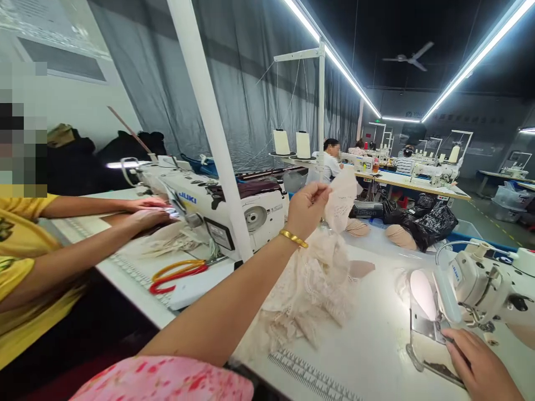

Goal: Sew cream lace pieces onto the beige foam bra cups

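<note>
My left hand, with a gold bracelet on the wrist, is raised above the table with its fingers pinched closed. From them hangs a pale lace fabric piece. Just below is a heap of cream lace pieces. My right hand lies at the front of a white sewing machine, fingers stretched out against the metal needle plate. I see nothing gripped in it. A pale, rounded fabric cup lies behind the plate, lit by the machine lamp.
At left, a co-worker's hands work at another sewing machine. Scissors with orange and red handles lie near a white post. Beige cups and black bags are behind the table. A printed ruler runs along the front edge.
</note>
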A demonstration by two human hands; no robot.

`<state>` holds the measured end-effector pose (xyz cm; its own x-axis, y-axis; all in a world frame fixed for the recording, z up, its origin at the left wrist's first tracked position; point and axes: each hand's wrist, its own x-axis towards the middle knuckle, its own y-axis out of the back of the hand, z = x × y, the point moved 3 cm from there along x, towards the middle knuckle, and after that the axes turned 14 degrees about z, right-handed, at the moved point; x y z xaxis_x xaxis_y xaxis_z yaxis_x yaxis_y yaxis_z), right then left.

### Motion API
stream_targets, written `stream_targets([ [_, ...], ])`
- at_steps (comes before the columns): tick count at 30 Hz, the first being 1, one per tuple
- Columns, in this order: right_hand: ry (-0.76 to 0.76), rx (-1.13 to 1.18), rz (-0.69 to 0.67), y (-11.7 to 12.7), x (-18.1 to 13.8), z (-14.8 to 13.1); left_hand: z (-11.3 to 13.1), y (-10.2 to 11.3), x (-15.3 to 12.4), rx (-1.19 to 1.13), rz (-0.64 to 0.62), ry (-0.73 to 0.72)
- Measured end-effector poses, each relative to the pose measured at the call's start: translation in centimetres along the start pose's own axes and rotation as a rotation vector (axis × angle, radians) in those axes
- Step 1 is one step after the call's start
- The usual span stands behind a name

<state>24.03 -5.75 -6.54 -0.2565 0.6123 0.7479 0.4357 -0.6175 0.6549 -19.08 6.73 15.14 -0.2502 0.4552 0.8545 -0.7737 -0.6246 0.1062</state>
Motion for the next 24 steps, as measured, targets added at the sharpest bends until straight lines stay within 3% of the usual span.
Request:
stream_targets([
  [8,0.13,0.023,0.046,0.0,-0.9,-0.5,5.1,-0.7,0.0,-0.405,0.2,0.069],
  [10,0.122,0.023,0.04,0.0,-1.1,-0.4,5.7,-0.8,0.5,-0.415,0.172,0.033],
  [11,0.117,0.024,0.037,0.0,-1.1,-0.3,5.8,-1.1,0.8,-0.326,0.085,0.014],
  [14,0.111,0.032,0.04,0.1,-1.0,-0.2,4.0,-2.1,0.7,0.124,-0.276,0.023],
  [16,0.107,0.03,0.042,0.1,-0.9,-0.2,1.6,-2.0,-0.2,0.354,-0.386,0.079],
  [21,0.079,0.018,0.024,0.2,-0.9,-0.3,-4.0,-0.6,-2.8,0.522,-0.377,0.246],
  [24,0.05,0.022,-0.037,0.1,-1.1,-0.1,-4.6,0.6,-1.8,0.481,-0.259,0.274],
])
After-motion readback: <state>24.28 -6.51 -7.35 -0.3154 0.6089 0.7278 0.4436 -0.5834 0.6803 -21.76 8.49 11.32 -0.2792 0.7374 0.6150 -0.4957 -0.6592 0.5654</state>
